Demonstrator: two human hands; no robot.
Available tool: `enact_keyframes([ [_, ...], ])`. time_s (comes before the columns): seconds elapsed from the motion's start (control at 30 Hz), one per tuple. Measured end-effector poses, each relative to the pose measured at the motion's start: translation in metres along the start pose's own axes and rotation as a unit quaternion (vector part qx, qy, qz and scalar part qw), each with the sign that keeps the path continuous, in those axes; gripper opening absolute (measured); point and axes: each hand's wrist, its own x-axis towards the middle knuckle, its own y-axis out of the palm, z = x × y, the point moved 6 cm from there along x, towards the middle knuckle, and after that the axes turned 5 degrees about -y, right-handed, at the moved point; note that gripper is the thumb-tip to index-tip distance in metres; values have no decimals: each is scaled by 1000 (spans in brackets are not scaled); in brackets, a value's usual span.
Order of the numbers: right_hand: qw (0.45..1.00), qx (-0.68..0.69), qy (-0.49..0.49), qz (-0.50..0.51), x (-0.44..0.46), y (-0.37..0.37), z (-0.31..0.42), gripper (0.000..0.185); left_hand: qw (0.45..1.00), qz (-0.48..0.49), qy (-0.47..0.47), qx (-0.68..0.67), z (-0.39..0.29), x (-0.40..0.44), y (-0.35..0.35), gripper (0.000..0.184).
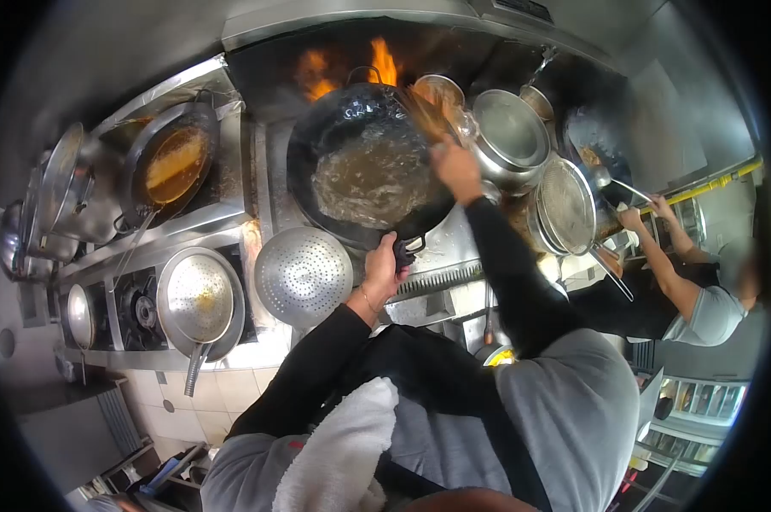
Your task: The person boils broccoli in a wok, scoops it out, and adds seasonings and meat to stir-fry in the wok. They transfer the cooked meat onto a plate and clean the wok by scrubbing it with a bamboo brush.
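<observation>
A large black wok (304,179) sits on the burner with cloudy, moving water (373,183) inside. My left hand (381,271) is closed around the wok's near handle, where something dark, perhaps a cloth, is bunched. A bamboo wok brush (428,118) is gripped in my right hand (456,169), over the wok's right rim. Its bristles are blurred and point away from me toward the far rim. Flames (384,61) rise behind the wok. Just left of my left hand is a perforated steel strainer (304,275).
Steel pots (512,128) and a mesh strainer (566,205) crowd the right side. A wok with brown oily liquid (177,162) stands at left, above a long-handled pan (200,294). At far right a co-worker (705,299) holds a ladle (603,177) over another wok.
</observation>
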Motion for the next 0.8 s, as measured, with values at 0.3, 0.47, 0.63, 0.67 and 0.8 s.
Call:
enact_keyframes([
  [0.3, 955, 118, -168, 213, -105, 33, 128, 45, 960, -12, 266, 83, 4, 0, -15, 10],
  [0.47, 926, 15, -194, 324, -157, -81, 15, 45, 987, 1, 154, -40, 6, -58, -29, 17],
  [0.63, 981, -48, -63, 177, -152, -151, -72, 48, 985, -15, 173, 1, 1, -92, -18, 24],
  [0.67, 994, -8, -21, 112, -155, -157, -89, 49, 983, -33, 181, 14, -1, -98, -15, 25],
  [0.8, 982, 182, 12, 56, -221, -141, -124, 50, 976, -95, 190, 52, 1, -115, 3, 23],
])
